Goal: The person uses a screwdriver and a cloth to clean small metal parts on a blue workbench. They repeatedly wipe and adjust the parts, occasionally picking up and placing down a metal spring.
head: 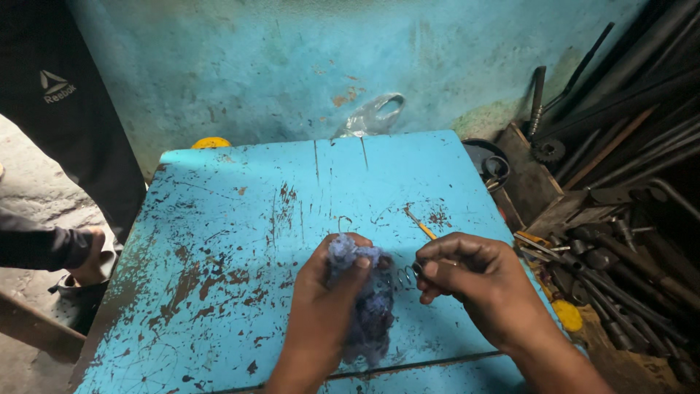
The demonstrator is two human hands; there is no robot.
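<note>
the left hand (pixel 328 303) sits closest, bunched around a wad of bluish-purple rag (pixel 362 299) that hangs limp from its closed fingers over the near edge of the bench (pixel 240 219). the right hand (pixel 477 284) pinches a small metal ring or spring (pixel 407 277) between thumb and fingertips, just beside the rag; it is too small to tell which. the rag looks soft and light, easy to gather anywhere, while the metal piece seems stiff, tiny and possibly greasy, best taken by its rim. a thin orange-handled tool (pixel 421 225) lies behind the hands, and metal rods and tools (pixel 620 241) are heaped to the right.
</note>
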